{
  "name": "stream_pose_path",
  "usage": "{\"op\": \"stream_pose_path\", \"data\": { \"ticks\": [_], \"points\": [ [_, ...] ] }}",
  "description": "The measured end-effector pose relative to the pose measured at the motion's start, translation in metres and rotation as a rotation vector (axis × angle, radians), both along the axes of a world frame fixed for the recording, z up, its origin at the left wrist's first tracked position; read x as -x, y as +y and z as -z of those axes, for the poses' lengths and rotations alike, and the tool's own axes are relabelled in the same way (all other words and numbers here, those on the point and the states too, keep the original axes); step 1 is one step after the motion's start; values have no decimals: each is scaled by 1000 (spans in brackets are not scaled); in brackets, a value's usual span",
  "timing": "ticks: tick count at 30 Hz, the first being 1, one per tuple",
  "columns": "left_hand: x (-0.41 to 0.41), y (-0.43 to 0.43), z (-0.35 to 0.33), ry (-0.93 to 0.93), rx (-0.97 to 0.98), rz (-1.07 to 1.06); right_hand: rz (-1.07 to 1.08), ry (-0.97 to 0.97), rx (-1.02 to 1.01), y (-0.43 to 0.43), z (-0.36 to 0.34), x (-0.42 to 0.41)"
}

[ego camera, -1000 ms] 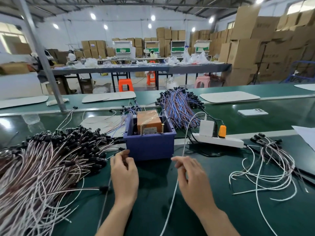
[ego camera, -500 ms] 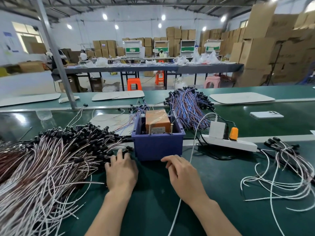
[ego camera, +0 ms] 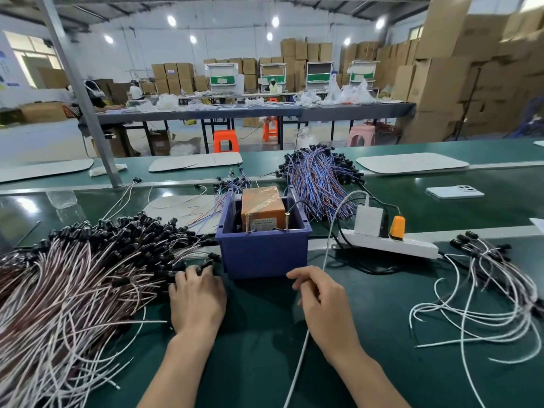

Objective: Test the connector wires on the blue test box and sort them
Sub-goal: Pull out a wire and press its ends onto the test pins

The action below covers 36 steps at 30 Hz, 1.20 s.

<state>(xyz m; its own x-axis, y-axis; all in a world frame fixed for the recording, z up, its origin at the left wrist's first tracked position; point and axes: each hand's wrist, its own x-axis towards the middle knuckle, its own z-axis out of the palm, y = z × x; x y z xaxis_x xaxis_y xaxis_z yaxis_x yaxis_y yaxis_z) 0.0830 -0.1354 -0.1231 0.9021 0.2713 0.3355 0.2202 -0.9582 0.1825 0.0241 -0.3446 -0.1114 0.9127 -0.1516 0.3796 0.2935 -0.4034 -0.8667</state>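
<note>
The left hand touches the wire pile's black plugs, the right hand curls loosely over a white cable, with the blue box just beyond; I cannot tell whether either hand is grasping anything.

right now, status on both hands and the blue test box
Left hand fingertips on black connectors at wire pile edge. Right hand curled over white cable, grip unclear. Blue test box untouched, just ahead of both hands.

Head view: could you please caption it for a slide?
Left hand touches the wire pile beside the blue box; right hand lies over a white cable.
</note>
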Motion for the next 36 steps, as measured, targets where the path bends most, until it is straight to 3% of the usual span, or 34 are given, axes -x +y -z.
{"op": "stream_pose_path", "data": {
  "ticks": [3,7,10,21,36],
  "points": [
    [5,0,-4,-140,123,78,13,-3,-56,0,0,2],
    [16,-5,-14,-595,340,197,-12,25,-127,2,-2,5],
    [27,-13,-19,-764,409,355,-90,93,-247,5,-5,8],
    [61,-63,-21,-616,282,844,-470,245,-637,13,-23,10],
    [64,-75,-22,-492,374,975,-372,294,-892,11,-19,3]
  ]
}}
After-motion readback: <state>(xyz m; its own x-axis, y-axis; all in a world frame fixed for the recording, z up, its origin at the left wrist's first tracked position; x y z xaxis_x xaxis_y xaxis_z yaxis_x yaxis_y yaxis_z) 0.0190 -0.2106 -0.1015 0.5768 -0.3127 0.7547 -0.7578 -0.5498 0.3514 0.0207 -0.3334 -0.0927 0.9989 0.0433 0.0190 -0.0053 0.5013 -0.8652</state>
